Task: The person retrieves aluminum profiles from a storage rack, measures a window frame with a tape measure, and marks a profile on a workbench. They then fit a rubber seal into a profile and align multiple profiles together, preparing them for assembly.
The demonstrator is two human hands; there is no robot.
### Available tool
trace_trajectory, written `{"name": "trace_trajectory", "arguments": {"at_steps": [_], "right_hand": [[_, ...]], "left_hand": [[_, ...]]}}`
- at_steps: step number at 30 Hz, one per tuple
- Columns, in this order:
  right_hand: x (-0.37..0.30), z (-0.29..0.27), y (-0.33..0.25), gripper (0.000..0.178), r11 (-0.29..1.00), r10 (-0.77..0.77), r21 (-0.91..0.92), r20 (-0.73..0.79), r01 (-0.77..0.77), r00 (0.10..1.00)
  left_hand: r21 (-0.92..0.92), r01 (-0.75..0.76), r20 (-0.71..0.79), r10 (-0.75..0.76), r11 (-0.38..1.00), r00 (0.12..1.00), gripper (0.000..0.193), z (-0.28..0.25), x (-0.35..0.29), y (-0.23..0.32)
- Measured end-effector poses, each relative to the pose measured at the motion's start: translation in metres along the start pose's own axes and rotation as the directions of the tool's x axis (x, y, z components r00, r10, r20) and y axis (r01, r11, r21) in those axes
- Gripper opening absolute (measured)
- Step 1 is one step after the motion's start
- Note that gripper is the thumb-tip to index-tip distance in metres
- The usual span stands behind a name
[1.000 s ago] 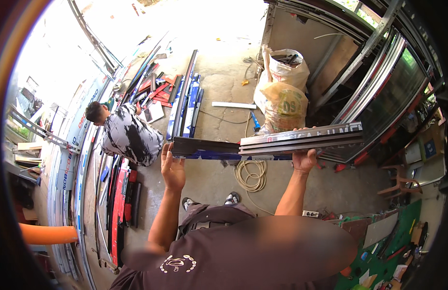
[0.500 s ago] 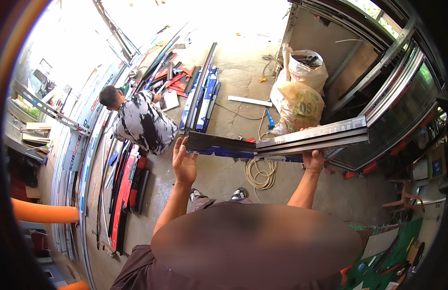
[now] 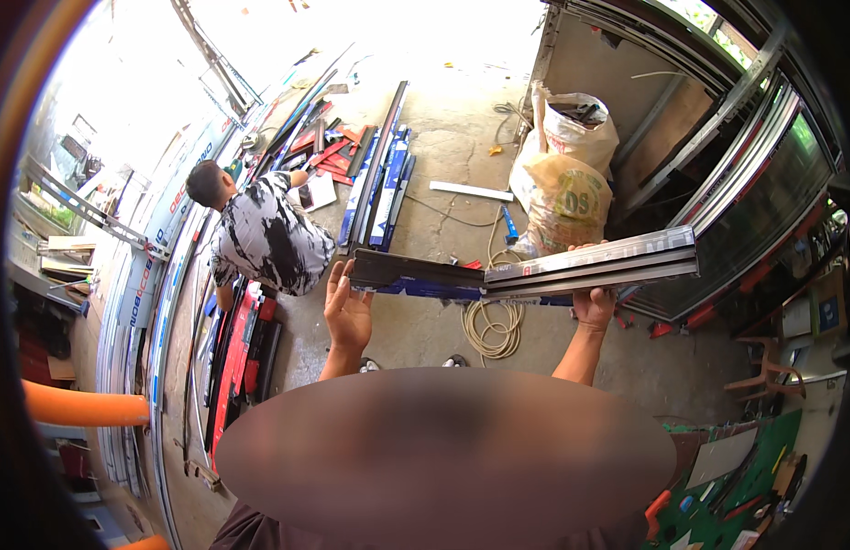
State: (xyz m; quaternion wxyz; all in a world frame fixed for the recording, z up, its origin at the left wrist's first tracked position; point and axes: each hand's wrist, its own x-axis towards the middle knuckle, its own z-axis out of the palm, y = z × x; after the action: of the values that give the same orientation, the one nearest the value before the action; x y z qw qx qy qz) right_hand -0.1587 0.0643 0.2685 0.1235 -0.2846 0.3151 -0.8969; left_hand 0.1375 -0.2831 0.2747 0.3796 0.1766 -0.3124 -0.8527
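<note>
A long bundle of aluminium profiles lies crosswise in front of me, held up off the floor. Its left part is a dark profile with blue film along the underside; its right part is a silvery, film-wrapped profile. The two parts meet at an angle near the middle. My left hand is at the dark end, palm toward me, fingertips against the profile. Under the silvery part, my right hand is wrapped round the bundle from below, with some fingers hidden behind it.
A person in a black-and-white shirt crouches at left beside red and black profiles. Blue-wrapped profiles lie ahead. Stuffed sacks, a coiled hose and a plastic chair are around. Frames lean at right.
The crouching person's arms have shifted, one toward the red profiles beside them. My hands and the profile bundle stay almost where they were; my view has tilted slightly.
</note>
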Motion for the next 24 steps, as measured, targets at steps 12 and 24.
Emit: {"name": "trace_trajectory", "arguments": {"at_steps": [12, 24], "right_hand": [[-0.0011, 0.0064, -0.0061, 0.107, 1.0, 0.013, 0.011, -0.012, -0.013, 1.0], [0.0005, 0.0093, -0.0069, 0.108, 1.0, -0.006, 0.005, -0.007, 0.006, 1.0]], "left_hand": [[-0.019, -0.002, 0.007, 0.002, 1.0, 1.0, 0.042, 0.0014, 0.0005, 0.0006], [-0.016, 0.015, -0.004, -0.015, 1.0, 1.0, 0.049, 0.0062, 0.0008, 0.0025]]}}
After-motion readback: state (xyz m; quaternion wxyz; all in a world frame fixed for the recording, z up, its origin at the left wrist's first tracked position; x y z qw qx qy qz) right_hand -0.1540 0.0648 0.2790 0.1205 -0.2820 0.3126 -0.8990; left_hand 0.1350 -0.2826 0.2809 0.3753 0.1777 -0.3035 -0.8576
